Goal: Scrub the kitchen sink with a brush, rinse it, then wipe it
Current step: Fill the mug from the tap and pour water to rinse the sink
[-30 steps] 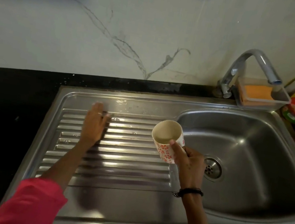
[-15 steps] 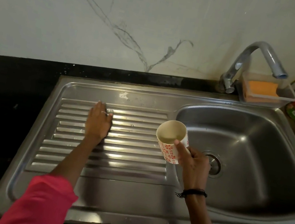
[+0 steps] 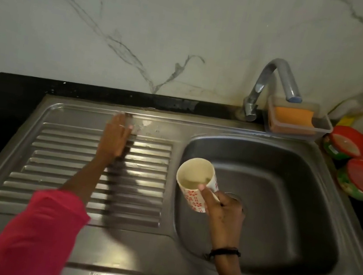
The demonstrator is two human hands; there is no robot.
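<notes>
Left hand (image 3: 115, 134) is laid flat, fingers straight, on the drainboard (image 3: 74, 167); right hand (image 3: 223, 210) is curled round a tilted cup (image 3: 195, 183) above the basin (image 3: 285, 202).

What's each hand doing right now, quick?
Left hand: open, fingers flat on the sink's drainboard.
Right hand: holding the patterned cup over the basin.

Left hand (image 3: 114, 135) now farther back, off ridges, at drainboard's (image 3: 78, 117) flat rear edge.
</notes>
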